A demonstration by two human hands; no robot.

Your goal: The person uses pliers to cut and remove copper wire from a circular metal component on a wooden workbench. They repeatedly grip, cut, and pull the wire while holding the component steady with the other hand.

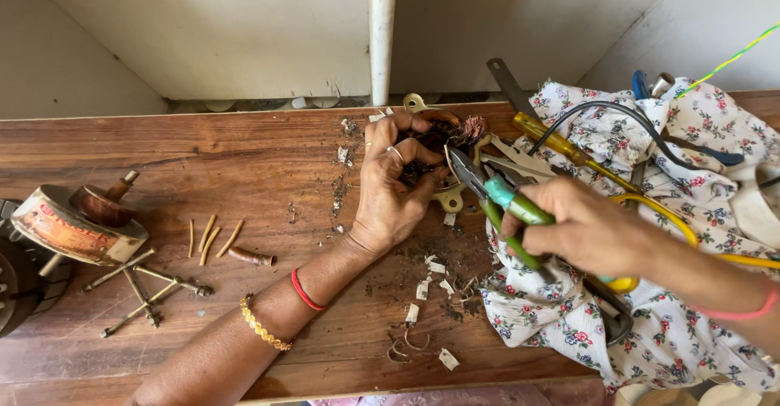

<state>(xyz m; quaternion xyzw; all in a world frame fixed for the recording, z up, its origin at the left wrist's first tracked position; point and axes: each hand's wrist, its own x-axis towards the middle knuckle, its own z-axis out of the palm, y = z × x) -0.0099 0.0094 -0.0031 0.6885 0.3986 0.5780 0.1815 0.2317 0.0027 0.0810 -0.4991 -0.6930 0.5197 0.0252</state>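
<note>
My left hand [392, 185] grips a round motor stator [445, 138] with dark copper windings and cream mounting lugs, pressing it to the wooden table [244, 154]. A ring sits on one finger; a red band and a gold bangle circle the wrist. My right hand [578, 229] is closed on green-handled pliers [494, 196], whose metal jaws point at the stator's right edge. Frayed copper wire sticks out at the stator's top.
A floral cloth [650, 325] at the right carries a yellow-handled screwdriver [561, 150], cables and other tools. At the left lie a rotor with a shaft [77, 223], long bolts [142, 288] and thin sticks [210, 238]. Paper scraps and dust litter the middle. A white pipe [382, 32] rises behind.
</note>
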